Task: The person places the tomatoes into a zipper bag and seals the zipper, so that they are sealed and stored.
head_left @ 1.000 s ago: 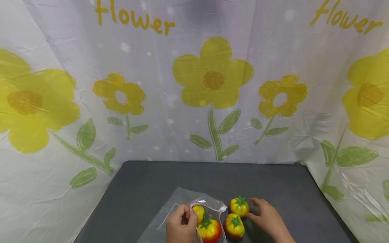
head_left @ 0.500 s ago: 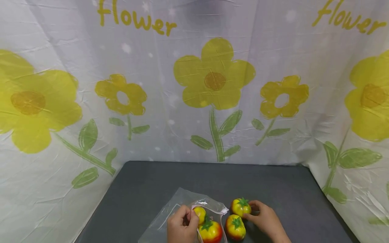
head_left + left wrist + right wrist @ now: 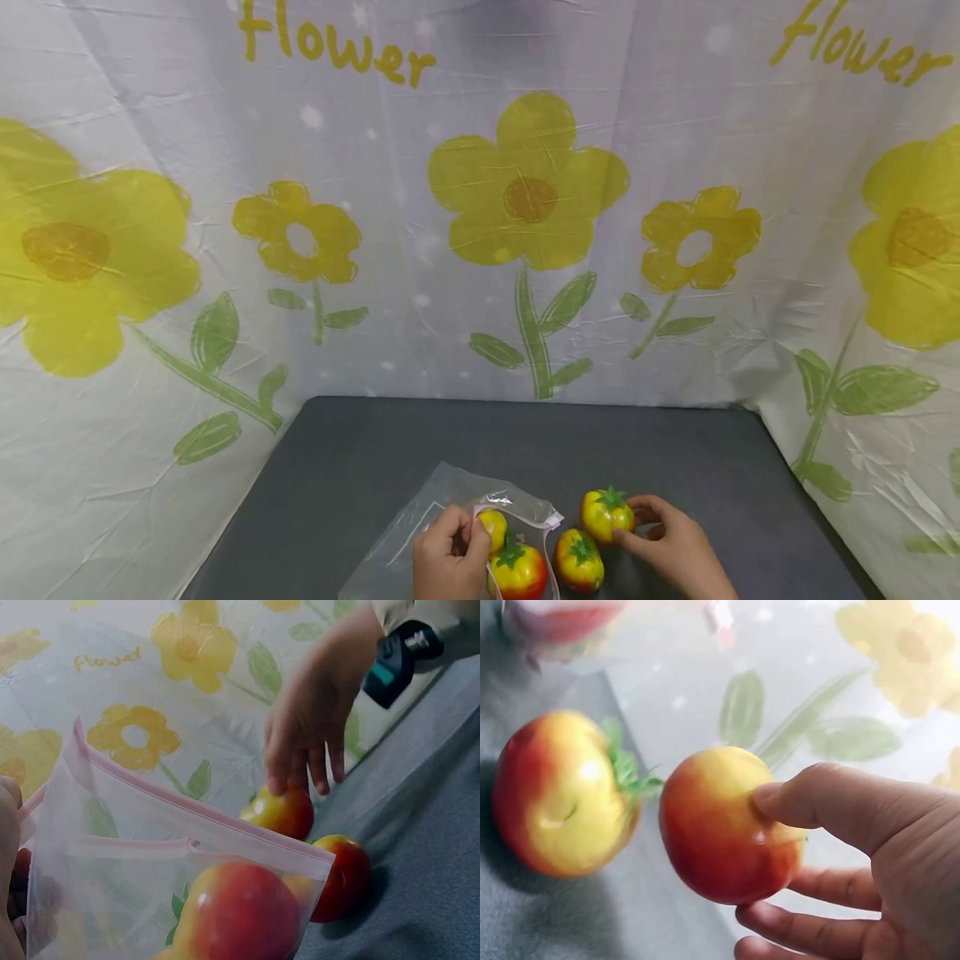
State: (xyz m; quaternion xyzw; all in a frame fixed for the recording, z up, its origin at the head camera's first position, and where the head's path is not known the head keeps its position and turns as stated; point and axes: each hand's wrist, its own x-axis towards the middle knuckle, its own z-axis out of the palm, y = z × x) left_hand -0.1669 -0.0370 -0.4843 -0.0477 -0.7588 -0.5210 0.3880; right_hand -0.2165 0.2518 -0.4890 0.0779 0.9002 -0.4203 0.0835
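My left hand (image 3: 450, 552) pinches the edge of a clear zip bag (image 3: 112, 877) with a pink zip strip, holding its mouth apart. Inside the bag lie a red-and-yellow toy tomato (image 3: 520, 573) with green leaves and a smaller yellow one (image 3: 492, 530). Between the thumb and fingers of my right hand (image 3: 671, 543) is another red-and-yellow toy tomato (image 3: 731, 825), its green leaves facing up in the head view. A further toy tomato (image 3: 579, 560) sits on the table just left of it, beside the bag and apart from both hands.
The dark grey table (image 3: 390, 442) reaches back to a white curtain (image 3: 405, 333) printed with yellow flowers, which hangs at the back and both sides. A white slider (image 3: 553, 521) is at the right corner of the bag's zip.
My right hand has closed round the back toy tomato and moved it slightly right and away from the other one. The left hand stays on the bag's edge.
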